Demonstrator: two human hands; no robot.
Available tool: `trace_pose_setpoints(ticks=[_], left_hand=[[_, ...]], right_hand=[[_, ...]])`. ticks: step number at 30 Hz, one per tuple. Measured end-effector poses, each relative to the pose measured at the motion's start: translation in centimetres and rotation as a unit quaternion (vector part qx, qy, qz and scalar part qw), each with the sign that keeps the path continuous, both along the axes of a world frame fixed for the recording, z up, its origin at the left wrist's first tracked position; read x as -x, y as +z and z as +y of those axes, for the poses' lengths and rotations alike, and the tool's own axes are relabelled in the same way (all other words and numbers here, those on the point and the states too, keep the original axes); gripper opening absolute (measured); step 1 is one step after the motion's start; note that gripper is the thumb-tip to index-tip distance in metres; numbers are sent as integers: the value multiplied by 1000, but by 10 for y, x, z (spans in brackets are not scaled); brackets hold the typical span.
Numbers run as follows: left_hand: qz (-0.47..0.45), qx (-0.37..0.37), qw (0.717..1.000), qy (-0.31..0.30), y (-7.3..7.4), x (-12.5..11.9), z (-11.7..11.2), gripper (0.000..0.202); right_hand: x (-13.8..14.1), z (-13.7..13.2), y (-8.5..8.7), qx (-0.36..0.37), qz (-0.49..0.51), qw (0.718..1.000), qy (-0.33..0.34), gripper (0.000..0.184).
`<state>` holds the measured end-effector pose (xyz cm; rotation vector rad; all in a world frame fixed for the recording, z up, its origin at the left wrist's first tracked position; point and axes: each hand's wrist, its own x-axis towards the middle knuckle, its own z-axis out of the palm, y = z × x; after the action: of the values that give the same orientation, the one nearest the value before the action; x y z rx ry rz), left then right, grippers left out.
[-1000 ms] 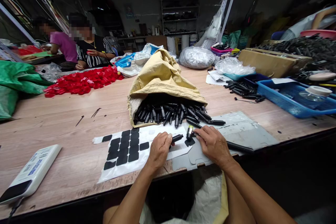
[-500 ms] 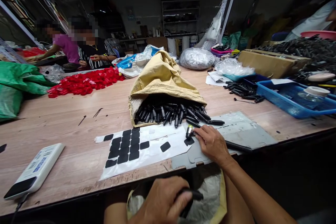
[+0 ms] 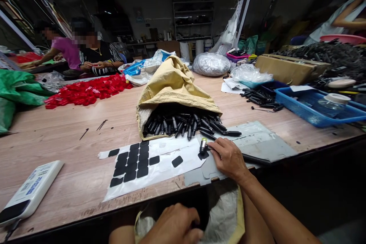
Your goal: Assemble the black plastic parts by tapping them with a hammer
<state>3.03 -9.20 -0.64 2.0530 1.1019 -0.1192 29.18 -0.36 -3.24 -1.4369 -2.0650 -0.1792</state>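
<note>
My right hand (image 3: 228, 157) rests on the grey mat (image 3: 257, 143) at the table's near edge, its fingers pinched on a small hammer (image 3: 203, 145) whose black handle runs out to the right under my palm. My left hand (image 3: 174, 225) is below the table edge, curled over the mouth of a white sack (image 3: 221, 217) in my lap; what it holds is hidden. A white backing sheet (image 3: 160, 162) with several black pads (image 3: 134, 162) lies left of the hammer. Behind it a tan sack (image 3: 174, 84) lies open, spilling black plastic parts (image 3: 183, 124).
A white device (image 3: 30, 192) lies near the left edge. Red parts (image 3: 85, 89) are heaped far left by green bags (image 3: 17, 91). A blue tray (image 3: 317, 108), more black parts (image 3: 261, 97) and a cardboard box (image 3: 288, 68) sit at right. Two seated people (image 3: 94, 55) work at the back left.
My left hand left the table with a black part and dropped below the edge into the lap sack. The right hand stayed on the hammer.
</note>
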Motion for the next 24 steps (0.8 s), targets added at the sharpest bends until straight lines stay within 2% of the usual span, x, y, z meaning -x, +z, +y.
trace_pose_setpoints(ticks=[3, 5, 7, 8, 11, 13, 16, 24], left_hand=[[-117, -63, 991, 7, 45, -25, 35, 23], [-145, -174, 973, 46, 57, -48, 71, 22], [-134, -270, 951, 71, 56, -74, 108, 24], [-100, -295, 948, 65, 53, -86, 125, 28], [-15, -315, 949, -5, 40, -115, 161, 26], [-2, -312, 949, -36, 34, -127, 172, 16], [6, -308, 951, -36, 30, -135, 178, 5], [-21, -323, 946, 25, 31, -116, 166, 9]], right_hand=[[0, -3, 1, -3, 8, 1000, 9, 24], [0, -5, 2, -3, 13, 1000, 18, 22], [0, -8, 2, -4, 18, 1000, 25, 20], [0, -9, 2, -4, 21, 999, 28, 20], [0, -11, 3, -5, 30, 999, 33, 20], [0, -11, 4, -4, 31, 999, 29, 19], [1, -10, 5, -8, 33, 999, 29, 19], [1, -11, 6, -1, 34, 999, 30, 20]])
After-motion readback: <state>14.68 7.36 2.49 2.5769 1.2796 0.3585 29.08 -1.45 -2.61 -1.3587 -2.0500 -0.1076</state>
